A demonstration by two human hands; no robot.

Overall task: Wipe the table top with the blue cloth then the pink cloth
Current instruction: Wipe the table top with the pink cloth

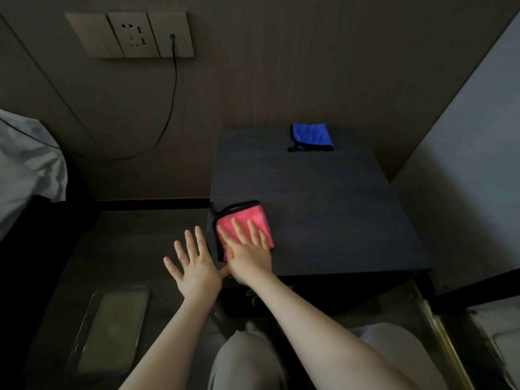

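A folded pink cloth (pixel 247 218) with a black hem lies at the near left corner of the dark table top (pixel 323 209). My right hand (pixel 249 254) presses flat on it, fingers spread. My left hand (pixel 194 266) hovers open beside the table's left edge, fingers apart, holding nothing. A folded blue cloth (pixel 311 135) with a black hem rests at the far side of the table, well away from both hands.
A wall socket panel (pixel 129 33) with a black cable (pixel 171 102) hangs on the wall at the back left. White bedding (pixel 25 164) lies at the left. A clear tray (pixel 112 327) sits on the floor at the lower left. A pale wall (pixel 478 164) borders the right side.
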